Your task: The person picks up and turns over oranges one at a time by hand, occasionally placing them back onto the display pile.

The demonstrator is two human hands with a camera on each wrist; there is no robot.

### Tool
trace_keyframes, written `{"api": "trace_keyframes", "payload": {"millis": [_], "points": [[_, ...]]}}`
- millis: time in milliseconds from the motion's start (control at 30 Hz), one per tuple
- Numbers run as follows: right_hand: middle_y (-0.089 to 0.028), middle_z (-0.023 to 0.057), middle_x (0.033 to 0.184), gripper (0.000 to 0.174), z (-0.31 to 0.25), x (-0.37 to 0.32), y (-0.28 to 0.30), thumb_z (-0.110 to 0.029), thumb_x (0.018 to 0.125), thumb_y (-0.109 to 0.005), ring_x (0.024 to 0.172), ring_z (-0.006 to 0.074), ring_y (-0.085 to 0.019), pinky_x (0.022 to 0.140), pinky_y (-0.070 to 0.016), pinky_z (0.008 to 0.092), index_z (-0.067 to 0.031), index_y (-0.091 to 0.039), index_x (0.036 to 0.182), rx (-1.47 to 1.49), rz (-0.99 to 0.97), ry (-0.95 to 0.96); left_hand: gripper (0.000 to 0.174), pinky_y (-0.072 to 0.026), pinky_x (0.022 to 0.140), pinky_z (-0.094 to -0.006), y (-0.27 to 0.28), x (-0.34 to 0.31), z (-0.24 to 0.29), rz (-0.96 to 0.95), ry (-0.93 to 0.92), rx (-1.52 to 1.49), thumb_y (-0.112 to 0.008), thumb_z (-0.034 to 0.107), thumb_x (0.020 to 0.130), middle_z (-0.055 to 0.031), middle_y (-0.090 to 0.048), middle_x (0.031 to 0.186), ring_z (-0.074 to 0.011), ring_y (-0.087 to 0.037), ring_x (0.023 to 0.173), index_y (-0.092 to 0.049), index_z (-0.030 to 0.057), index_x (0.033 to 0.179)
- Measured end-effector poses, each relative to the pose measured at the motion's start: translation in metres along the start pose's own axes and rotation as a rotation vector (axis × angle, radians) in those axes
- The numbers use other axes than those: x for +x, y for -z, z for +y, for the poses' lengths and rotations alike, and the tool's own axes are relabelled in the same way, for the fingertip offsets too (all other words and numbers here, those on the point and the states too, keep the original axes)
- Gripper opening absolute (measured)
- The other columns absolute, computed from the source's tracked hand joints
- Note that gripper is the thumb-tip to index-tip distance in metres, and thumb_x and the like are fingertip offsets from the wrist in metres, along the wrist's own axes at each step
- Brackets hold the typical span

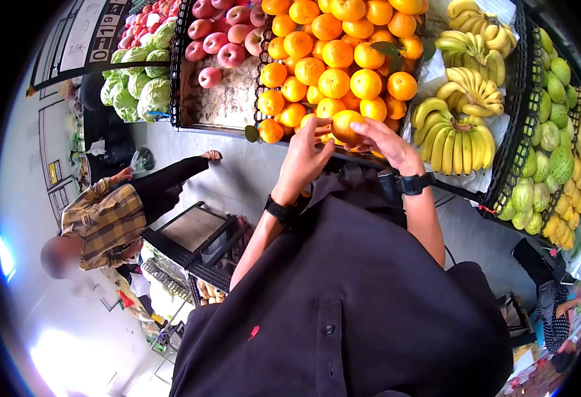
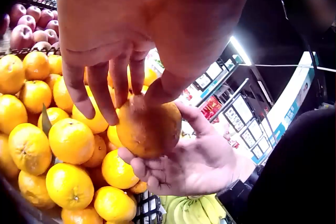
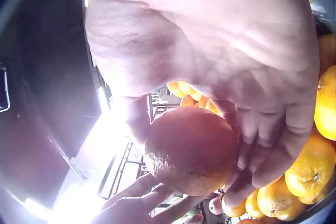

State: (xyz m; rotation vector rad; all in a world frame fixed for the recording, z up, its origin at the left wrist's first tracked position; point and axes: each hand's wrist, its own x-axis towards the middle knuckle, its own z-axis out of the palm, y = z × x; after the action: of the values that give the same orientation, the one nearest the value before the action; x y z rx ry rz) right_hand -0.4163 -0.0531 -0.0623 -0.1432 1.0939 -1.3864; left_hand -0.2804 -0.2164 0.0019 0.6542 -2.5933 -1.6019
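In the head view, an orange (image 1: 348, 127) is held up in front of the pile of oranges (image 1: 337, 59). My right hand (image 1: 388, 144) grips it from the right. The right wrist view shows the orange (image 3: 191, 150) between the thumb and the curled fingers of that hand (image 3: 210, 40). My left hand (image 1: 303, 157) is on the orange's left side, fingers extended and fingertips right at its skin. In the left wrist view, this hand (image 2: 136, 19) reaches down over the orange (image 2: 149, 129), with the right hand (image 2: 194, 166) beneath it.
Red apples (image 1: 231, 40) lie left of the oranges, cabbages (image 1: 145, 79) farther left. Bananas (image 1: 459, 139) and green melons (image 1: 547, 145) are on the right. Black mesh dividers (image 1: 519, 86) separate the bins. A person in a checked shirt (image 1: 108, 218) stands at the left, near a black cart (image 1: 194, 231).
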Motion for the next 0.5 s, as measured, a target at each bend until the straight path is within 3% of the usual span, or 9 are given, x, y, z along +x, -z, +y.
{"api": "trace_keyframes", "payload": {"millis": [67, 133, 200, 267, 367, 500], "points": [[-0.067, 0.0044, 0.114, 0.059, 0.002, -0.003, -0.003, -0.044, 0.088, -0.075, 0.100, 0.0140, -0.067, 0.091, -0.0503, 0.0296, -0.0063, -0.058, 0.129, -0.136, 0.030, 0.007, 0.033, -0.0555, 0.090, -0.0334, 0.004, -0.011, -0.011, -0.055, 0.134, -0.128, -0.062, 0.002, 0.094, -0.0162, -0.066, 0.119, -0.0232, -0.070, 0.108, -0.054, -0.0032, 0.125], [-0.067, 0.0055, 0.115, 0.061, 0.016, 0.002, -0.003, -0.039, 0.084, -0.082, 0.104, 0.0160, -0.066, 0.094, -0.0499, 0.0313, -0.0041, -0.057, 0.128, -0.295, 0.061, 0.071, 0.034, -0.0558, 0.088, -0.0320, 0.001, -0.019, -0.025, -0.095, 0.147, -0.163, -0.056, -0.002, 0.095, -0.0166, -0.065, 0.123, -0.0224, -0.071, 0.107, -0.052, -0.0037, 0.129], [-0.068, 0.0121, 0.115, 0.073, 0.022, 0.004, -0.004, -0.035, 0.071, -0.091, 0.109, 0.0248, -0.064, 0.096, -0.0492, 0.0361, -0.0027, -0.054, 0.125, -0.538, 0.138, 0.157, 0.038, -0.0559, 0.087, -0.0322, -0.003, -0.026, -0.031, -0.120, 0.169, -0.179, -0.055, -0.003, 0.095, -0.0163, -0.065, 0.124, -0.0227, -0.070, 0.107, -0.050, -0.0029, 0.133], [-0.068, 0.0178, 0.114, 0.074, 0.024, 0.004, -0.008, -0.032, 0.065, -0.093, 0.109, 0.0312, -0.065, 0.096, -0.0501, 0.0386, -0.0050, -0.054, 0.122, -0.683, 0.192, 0.187, 0.048, -0.0562, 0.087, -0.0335, -0.009, -0.030, -0.034, -0.124, 0.186, -0.165, -0.057, -0.002, 0.093, -0.0181, -0.062, 0.127, -0.0239, -0.070, 0.107, -0.045, -0.0001, 0.140], [-0.067, 0.0210, 0.113, 0.072, 0.011, 0.014, -0.029, -0.027, 0.062, -0.093, 0.109, 0.0381, -0.065, 0.094, -0.0511, 0.0421, -0.0060, -0.054, 0.119, -0.896, 0.273, 0.257, 0.055, -0.0553, 0.091, -0.0387, -0.012, -0.032, -0.039, -0.048, 0.137, -0.097, -0.063, 0.006, 0.090, -0.0249, -0.058, 0.130, -0.0330, -0.068, 0.108, -0.044, -0.0014, 0.141], [-0.067, 0.0207, 0.111, 0.067, 0.002, 0.058, -0.056, -0.014, 0.060, -0.089, 0.107, 0.0422, -0.063, 0.091, -0.0517, 0.0463, -0.0057, -0.054, 0.118, -0.971, 0.299, 0.582, 0.064, -0.0528, 0.094, -0.0373, -0.001, -0.022, -0.069, 0.135, 0.095, -0.069, -0.065, 0.008, 0.089, -0.0247, -0.057, 0.129, -0.0326, -0.062, 0.115, -0.039, -0.0017, 0.147]]}}
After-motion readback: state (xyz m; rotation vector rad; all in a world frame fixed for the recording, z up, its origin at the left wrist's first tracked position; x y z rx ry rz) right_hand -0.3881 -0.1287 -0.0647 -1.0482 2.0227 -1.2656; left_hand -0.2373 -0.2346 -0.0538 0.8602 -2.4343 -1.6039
